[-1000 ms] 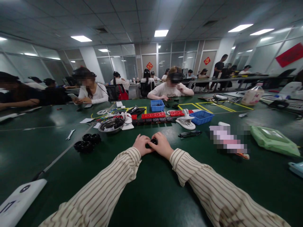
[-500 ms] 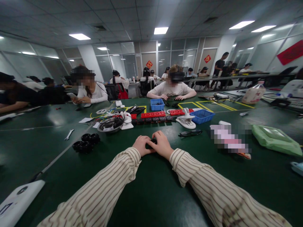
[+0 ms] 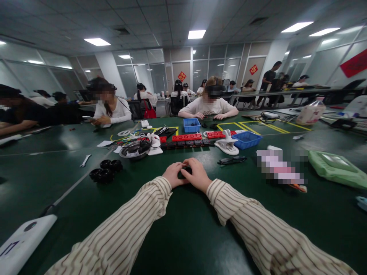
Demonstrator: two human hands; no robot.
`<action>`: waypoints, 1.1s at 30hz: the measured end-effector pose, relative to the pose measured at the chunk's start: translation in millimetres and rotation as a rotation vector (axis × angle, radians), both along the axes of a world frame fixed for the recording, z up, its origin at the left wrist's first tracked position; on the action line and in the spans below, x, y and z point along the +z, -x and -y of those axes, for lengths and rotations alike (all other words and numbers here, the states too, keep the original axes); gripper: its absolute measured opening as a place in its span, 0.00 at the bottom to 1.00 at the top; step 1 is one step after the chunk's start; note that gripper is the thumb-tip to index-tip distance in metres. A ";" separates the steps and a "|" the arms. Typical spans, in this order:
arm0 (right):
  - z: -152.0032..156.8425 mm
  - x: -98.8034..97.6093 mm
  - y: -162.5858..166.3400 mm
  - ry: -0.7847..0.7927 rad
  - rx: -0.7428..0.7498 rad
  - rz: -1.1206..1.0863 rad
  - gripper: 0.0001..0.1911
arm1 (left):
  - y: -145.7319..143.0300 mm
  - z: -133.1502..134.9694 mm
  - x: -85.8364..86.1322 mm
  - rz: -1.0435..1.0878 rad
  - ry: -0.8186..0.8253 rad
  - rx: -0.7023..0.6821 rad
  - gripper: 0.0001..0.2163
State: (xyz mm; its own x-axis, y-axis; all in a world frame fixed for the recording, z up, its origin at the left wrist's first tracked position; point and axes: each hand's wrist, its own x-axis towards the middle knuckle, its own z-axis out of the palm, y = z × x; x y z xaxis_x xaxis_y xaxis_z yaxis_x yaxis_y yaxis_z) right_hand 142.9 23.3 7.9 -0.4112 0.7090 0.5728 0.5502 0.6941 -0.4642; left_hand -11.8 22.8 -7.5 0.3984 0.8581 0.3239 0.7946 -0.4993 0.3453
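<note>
My left hand (image 3: 172,175) and my right hand (image 3: 197,175) rest together on the green table (image 3: 183,229), fingers curled around a small black part (image 3: 184,172) held between them. Only a sliver of that part shows between my fingers. Both arms wear striped sleeves. A cluster of black round parts (image 3: 105,170) lies to the left of my hands. A pair of black glasses (image 3: 231,160) lies to the right.
Red and black strips (image 3: 186,140), two blue bins (image 3: 246,139), a white clamp (image 3: 227,144) and a metal bowl (image 3: 134,149) sit ahead. A green bag (image 3: 334,169) lies right, a white device (image 3: 20,244) near left. Several people sit across.
My hands stay closed together on the black part, with only small shifts of the fingers. The camera has tilted slightly.
</note>
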 end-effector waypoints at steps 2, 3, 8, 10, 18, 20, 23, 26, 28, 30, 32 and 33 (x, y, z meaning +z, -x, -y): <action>-1.6 -0.6 0.4 0.021 -0.061 -0.001 0.11 | -1.5 1.1 1.9 -0.013 -0.014 0.029 0.24; -2.6 -1.1 0.8 0.031 -0.089 0.004 0.12 | -2.3 1.5 2.6 -0.021 -0.024 0.043 0.22; -7.1 -3.2 4.0 0.064 -0.126 0.048 0.09 | -4.4 0.7 1.2 -0.012 -0.028 0.046 0.14; -7.9 -3.4 4.3 0.064 -0.104 0.041 0.08 | -3.0 -1.8 -1.6 0.024 -0.026 0.018 0.12; -0.4 -2.4 1.8 -0.010 0.103 -0.013 0.11 | 4.4 -9.4 -10.0 0.076 0.018 -0.041 0.19; 1.1 -1.9 1.5 -0.035 0.069 -0.031 0.12 | 3.0 -6.4 -7.7 0.073 0.017 -0.021 0.23; 0.8 -1.5 1.1 -0.020 -0.025 -0.032 0.11 | -0.9 -0.7 -2.2 0.040 -0.009 0.023 0.24; -1.1 -1.9 1.7 0.006 -0.118 -0.011 0.11 | -4.0 2.3 1.5 -0.008 -0.038 0.073 0.24; -2.7 -2.8 2.9 0.019 -0.143 0.030 0.11 | -4.6 2.0 1.9 -0.032 -0.030 0.080 0.21; -4.5 -3.9 4.1 0.039 -0.153 0.066 0.10 | -4.1 0.6 0.8 -0.032 -0.010 0.071 0.17; -6.5 -4.8 4.6 0.050 -0.144 0.076 0.09 | -2.7 -1.3 -1.1 -0.007 0.003 0.056 0.14; -7.5 -5.0 4.3 0.051 -0.129 0.069 0.09 | -1.8 -2.2 -2.1 0.009 0.005 0.045 0.14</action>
State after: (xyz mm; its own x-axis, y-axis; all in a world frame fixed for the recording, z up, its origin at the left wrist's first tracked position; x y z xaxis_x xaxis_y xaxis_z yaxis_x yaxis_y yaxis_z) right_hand 138.6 30.8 2.9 -0.3518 0.7860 0.5084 0.6652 0.5920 -0.4549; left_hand -10.0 25.0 -9.6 0.3567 0.8768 0.3226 0.8130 -0.4614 0.3550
